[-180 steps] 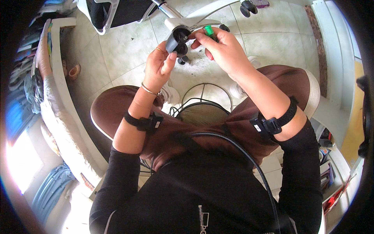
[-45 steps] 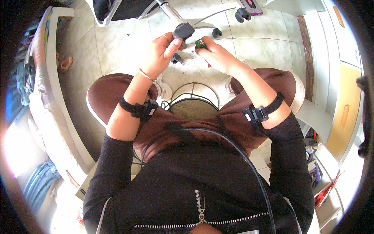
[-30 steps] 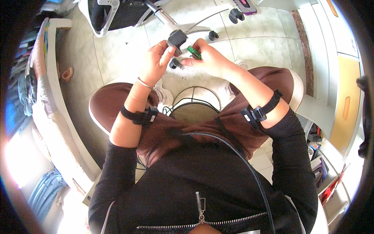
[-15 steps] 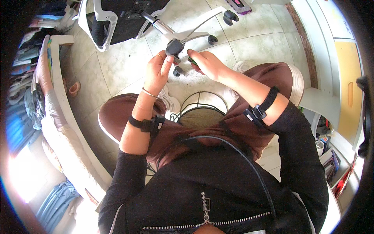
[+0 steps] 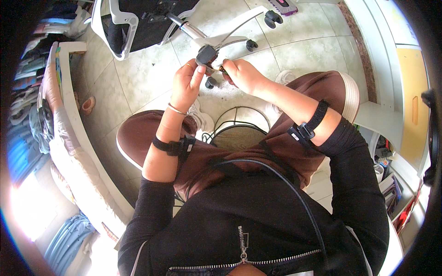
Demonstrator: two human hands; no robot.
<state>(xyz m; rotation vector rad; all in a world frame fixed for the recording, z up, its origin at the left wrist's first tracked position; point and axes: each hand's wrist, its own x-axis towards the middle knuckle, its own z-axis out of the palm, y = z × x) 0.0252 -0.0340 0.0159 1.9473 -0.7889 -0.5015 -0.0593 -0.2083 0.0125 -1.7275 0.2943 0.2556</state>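
A white office chair (image 5: 124, 27) with a black seat lies tipped over on the floor ahead of me. My left hand (image 5: 186, 80) is closed around a black chair caster (image 5: 206, 55) at the near end of one leg, thumb along its near side. Just to the right, my right hand (image 5: 244, 76) is closed on a small, dark, slim tool (image 5: 223, 70) with a hint of green and yellow. Its kind is mostly hidden by the fingers. The tool's end is close beside the caster; whether they touch I cannot tell.
Other casters (image 5: 273, 19) stick out from the chair base. A round wire-framed stool (image 5: 237, 138) stands between my knees. A bed edge (image 5: 92, 170) runs along the left; a white shelf unit (image 5: 380, 122) stands at the right. Pale debris lies on the tiles (image 5: 230, 92).
My right hand has moved slightly left, bringing the tool closer to the caster. The caster has turned a little in my left hand, which stays in place.
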